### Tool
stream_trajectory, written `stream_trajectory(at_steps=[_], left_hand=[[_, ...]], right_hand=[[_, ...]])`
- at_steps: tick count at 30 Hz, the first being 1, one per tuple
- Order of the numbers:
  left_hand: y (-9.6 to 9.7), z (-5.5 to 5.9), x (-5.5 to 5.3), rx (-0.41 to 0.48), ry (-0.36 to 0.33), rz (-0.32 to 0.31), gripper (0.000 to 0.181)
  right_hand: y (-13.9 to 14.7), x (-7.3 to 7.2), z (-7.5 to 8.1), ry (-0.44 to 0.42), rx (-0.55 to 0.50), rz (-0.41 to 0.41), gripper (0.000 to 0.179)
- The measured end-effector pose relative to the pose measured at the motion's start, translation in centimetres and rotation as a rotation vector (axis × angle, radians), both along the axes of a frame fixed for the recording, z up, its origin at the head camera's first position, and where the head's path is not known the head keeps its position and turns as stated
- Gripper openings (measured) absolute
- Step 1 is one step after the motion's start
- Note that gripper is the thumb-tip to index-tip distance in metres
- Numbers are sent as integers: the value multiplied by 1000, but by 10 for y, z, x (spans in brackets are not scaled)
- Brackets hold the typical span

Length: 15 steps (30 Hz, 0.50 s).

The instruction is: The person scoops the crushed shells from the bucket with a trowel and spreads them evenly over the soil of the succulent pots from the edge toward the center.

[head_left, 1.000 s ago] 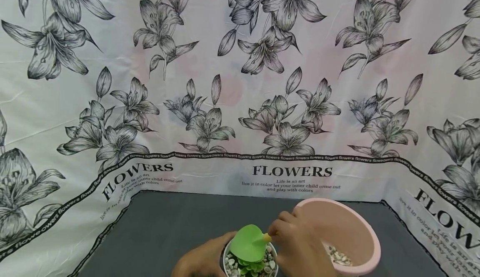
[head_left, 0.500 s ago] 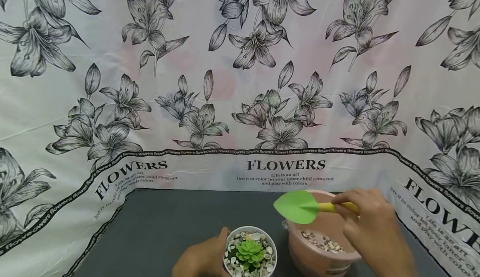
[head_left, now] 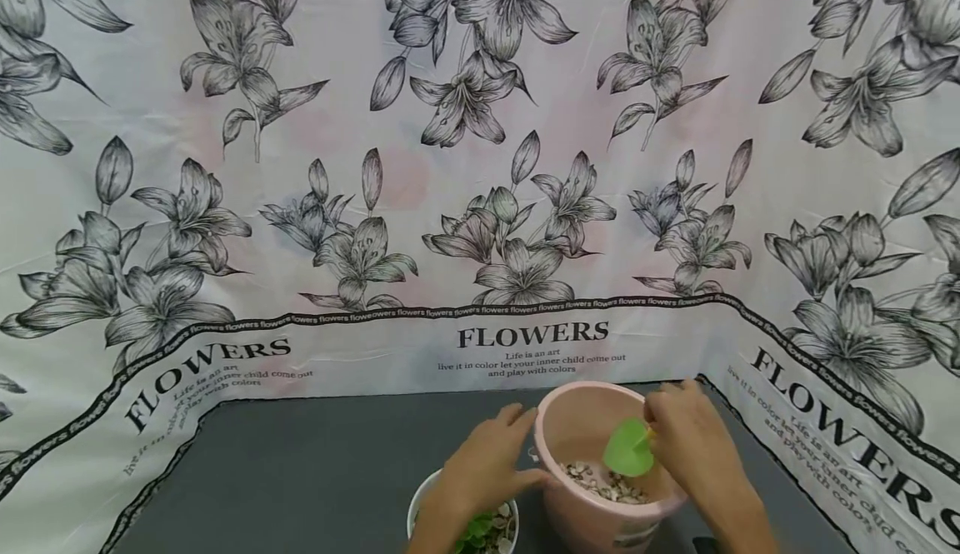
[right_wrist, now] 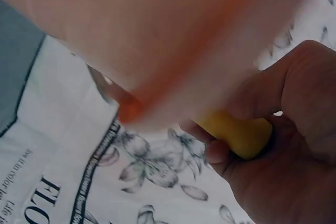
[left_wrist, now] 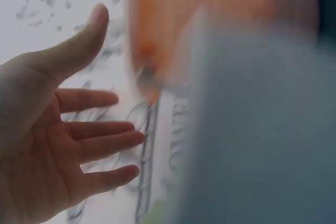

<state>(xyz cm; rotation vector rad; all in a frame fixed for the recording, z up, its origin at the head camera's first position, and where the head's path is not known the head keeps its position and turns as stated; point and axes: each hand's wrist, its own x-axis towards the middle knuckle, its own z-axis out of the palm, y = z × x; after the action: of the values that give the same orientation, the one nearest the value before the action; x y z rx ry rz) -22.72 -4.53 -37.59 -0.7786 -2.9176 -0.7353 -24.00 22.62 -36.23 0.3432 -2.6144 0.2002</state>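
My right hand (head_left: pixel 697 446) grips the yellow handle (right_wrist: pixel 239 135) of a small toy shovel, its green blade (head_left: pixel 630 447) tipped down inside a pink bucket (head_left: pixel 588 525). Under the blade, small pale pebbles (head_left: pixel 611 485) cover part of the bucket's bottom. Fingers spread, my left hand (left_wrist: pixel 47 145) holds nothing. In the head view it is by the bucket's left rim, thumb pointing at the wall. Below that hand stands a white pot (head_left: pixel 412 514) with a green succulent (head_left: pixel 478 529) and stones, partly hidden by the wrist.
A dark grey tabletop (head_left: pixel 315 471) lies under the pot and bucket. White cloth (head_left: pixel 405 354) printed with flowers hangs along its back and sides. Some small dark object (head_left: pixel 705 545) shows at the lower edge by the right forearm.
The shovel has gone from over the white pot into the pink bucket. My left hand has let go of the pot and moved right toward the bucket. The head view has swung right.
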Motion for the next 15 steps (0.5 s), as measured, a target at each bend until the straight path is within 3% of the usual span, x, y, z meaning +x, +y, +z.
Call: stream_trajectory(at_steps=[3,5,11,15], left_hand=[[9,-8,2,22,-13,4,88],[11,-12,3,39,-18,8,88],[14,-13,1,59,-31,10,88],[21,-13,-2,45,-34,-11,89]], right_hand=[[-11,-6,-9,-54,102,14,21],[-16,-6,-12,-119,108,6,24],[-18,-8,-18,-244,-140,3,53],[-13,-10,-22,-263,-246,30,47]])
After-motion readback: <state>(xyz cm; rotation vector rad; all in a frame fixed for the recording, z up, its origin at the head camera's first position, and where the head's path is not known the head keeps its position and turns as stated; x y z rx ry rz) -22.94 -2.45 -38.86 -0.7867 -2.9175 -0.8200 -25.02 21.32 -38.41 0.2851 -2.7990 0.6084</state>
